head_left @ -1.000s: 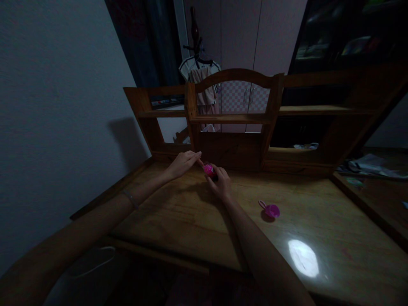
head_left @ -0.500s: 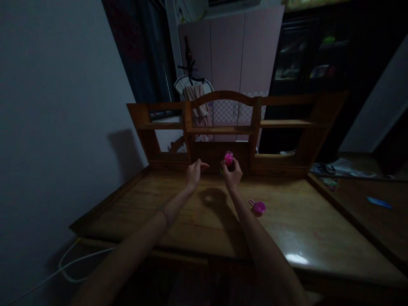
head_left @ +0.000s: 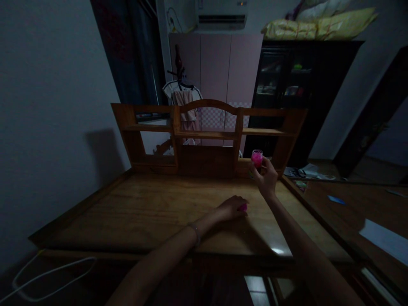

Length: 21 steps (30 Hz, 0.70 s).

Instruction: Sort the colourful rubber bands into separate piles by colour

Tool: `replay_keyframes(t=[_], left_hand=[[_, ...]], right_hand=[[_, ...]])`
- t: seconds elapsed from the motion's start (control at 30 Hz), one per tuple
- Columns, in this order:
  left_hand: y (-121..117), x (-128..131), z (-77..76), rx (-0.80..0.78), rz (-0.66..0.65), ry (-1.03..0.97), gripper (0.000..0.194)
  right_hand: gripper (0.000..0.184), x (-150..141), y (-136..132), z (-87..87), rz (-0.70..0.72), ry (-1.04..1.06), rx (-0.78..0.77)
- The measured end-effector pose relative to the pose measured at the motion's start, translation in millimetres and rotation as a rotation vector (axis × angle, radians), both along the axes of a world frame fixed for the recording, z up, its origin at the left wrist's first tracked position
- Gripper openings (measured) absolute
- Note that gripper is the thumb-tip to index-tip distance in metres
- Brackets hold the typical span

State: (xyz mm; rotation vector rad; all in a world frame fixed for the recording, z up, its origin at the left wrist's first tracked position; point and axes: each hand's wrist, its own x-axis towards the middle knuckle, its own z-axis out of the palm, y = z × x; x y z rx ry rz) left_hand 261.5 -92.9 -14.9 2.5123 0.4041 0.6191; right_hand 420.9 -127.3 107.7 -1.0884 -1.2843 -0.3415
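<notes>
Jar (head_left: 256, 160), shelf (head_left: 207, 135) behind, left hand (head_left: 232, 207) partly hiding cup (head_left: 244, 208)

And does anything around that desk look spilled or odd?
Nothing clearly stands out. The small jar with pink contents looks roughly upright in the right hand, and the pale patch on the desk looks like glare, not a spill. The left hand mostly hides the pink item, so I can't judge it.

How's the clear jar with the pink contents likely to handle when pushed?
The clear jar looks rounded, so it would probably roll if laid down. Its clear walls suggest a stiff, perhaps slippery surface. Small within the right hand, it's likely light.
</notes>
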Motion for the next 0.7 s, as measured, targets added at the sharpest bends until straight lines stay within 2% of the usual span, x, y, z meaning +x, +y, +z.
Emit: replay_keyframes(t=[0.1,0.2,0.37,0.53,0.7], left_hand=[[-2.5,-0.6,1.4,-0.021,0.092,-0.073,0.049],[3.4,-12.9,10.5,-0.126,0.213,-0.22,0.048],[40.3,-50.0,32.6,-0.422,0.448,-0.379,0.051],[64.8,-87.0,42.8,-0.387,0.423,-0.547,0.042],[59.6,-99.0,39.1,-0.468,0.429,-0.575,0.048]], right_hand=[[0.044,-0.6,-6.0,-9.3,0.022,-0.025,-0.058],[0.044,-8.3,-2.0,-18.7,0.112,-0.073,-0.108],[0.041,-29.8,15.0,-33.4,0.257,-0.172,-0.181],[0.039,-53.3,22.9,-52.0,0.37,-0.238,-0.249],[0.048,-66.3,16.2,-71.6,0.476,-0.251,-0.385]])
